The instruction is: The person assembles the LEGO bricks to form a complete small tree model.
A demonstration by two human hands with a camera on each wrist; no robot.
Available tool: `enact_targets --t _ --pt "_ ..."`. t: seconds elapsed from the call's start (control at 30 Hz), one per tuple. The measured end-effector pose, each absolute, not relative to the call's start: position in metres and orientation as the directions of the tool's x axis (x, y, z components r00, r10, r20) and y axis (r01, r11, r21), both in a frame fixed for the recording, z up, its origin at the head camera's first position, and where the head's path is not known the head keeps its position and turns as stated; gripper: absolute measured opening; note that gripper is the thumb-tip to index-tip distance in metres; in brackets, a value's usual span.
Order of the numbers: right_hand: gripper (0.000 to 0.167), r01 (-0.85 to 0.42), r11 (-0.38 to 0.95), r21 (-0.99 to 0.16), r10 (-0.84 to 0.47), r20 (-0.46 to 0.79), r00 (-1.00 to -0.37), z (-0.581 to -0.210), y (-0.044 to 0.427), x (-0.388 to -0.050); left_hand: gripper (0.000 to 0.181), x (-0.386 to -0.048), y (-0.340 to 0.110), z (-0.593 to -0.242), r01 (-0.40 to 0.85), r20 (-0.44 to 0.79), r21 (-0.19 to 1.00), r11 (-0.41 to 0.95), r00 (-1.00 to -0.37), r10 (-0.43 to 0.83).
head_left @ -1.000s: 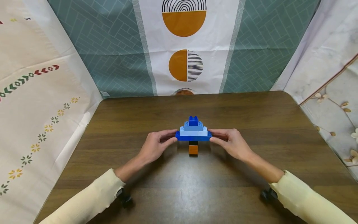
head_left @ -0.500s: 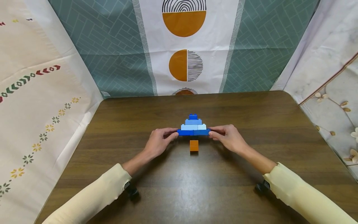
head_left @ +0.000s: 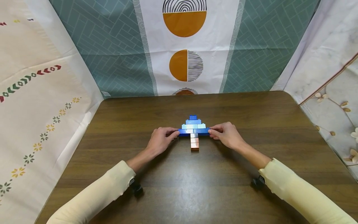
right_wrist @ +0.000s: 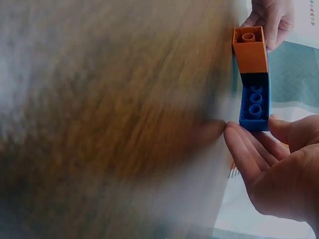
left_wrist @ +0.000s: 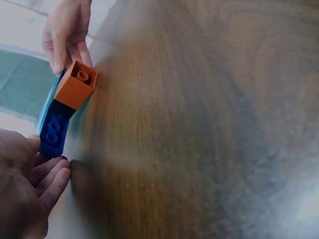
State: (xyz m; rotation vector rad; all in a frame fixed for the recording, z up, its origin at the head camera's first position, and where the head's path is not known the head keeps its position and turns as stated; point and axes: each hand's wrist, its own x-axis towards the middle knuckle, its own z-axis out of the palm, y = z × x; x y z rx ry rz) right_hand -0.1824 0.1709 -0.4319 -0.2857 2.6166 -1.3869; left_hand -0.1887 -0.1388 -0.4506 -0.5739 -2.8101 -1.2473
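Observation:
A tree-shaped model of toy building bricks [head_left: 193, 126] is held between my two hands over the middle of the table. Its tiers narrow upward in dark and light blue, and an orange trunk [head_left: 194, 143] hangs below the widest row. At that row's left end, my left hand [head_left: 161, 140] pinches it between thumb and fingers. The opposite end is pinched by my right hand [head_left: 227, 136]. Both wrist views show the hollow undersides of the orange trunk [left_wrist: 75, 92] and the dark blue bottom row [right_wrist: 255, 107]. The front face leans back and catches glare.
The brown wooden table [head_left: 179, 193] reaches a far edge against a patterned teal and white cloth [head_left: 120, 62]. Light cloths hang at the left [head_left: 42, 124] and right. Black devices [head_left: 137, 188] are strapped near both sleeve cuffs.
The brick model has tilted so that its front face turns up toward the head camera, and the black section of trunk now shines pale. Both hands have shifted slightly away, keeping their pinch.

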Motion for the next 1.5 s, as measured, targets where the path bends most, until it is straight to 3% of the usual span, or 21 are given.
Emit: enact_targets --t 0.43,1.17,1.5 --pt "0.027 -0.171 0.604 -0.779 -0.269 0.004 -0.963 -0.430 0.171 -0.187 0.026 -0.196 -0.134 -0.450 0.359 0.186 0.641 0.679 -0.930 0.316" --pt "0.021 -0.187 0.631 -0.753 -0.253 0.027 -0.967 -0.433 0.171 -0.188 0.026 -0.197 -0.131 -0.450 0.346 0.176 0.631 0.695 -0.936 0.306" --pt "0.030 -0.169 0.654 -0.737 -0.216 0.032 -0.976 -0.433 0.182 -0.186 0.029 -0.195 -0.142 -0.448 0.351 0.192 0.637 0.686 -0.934 0.300"
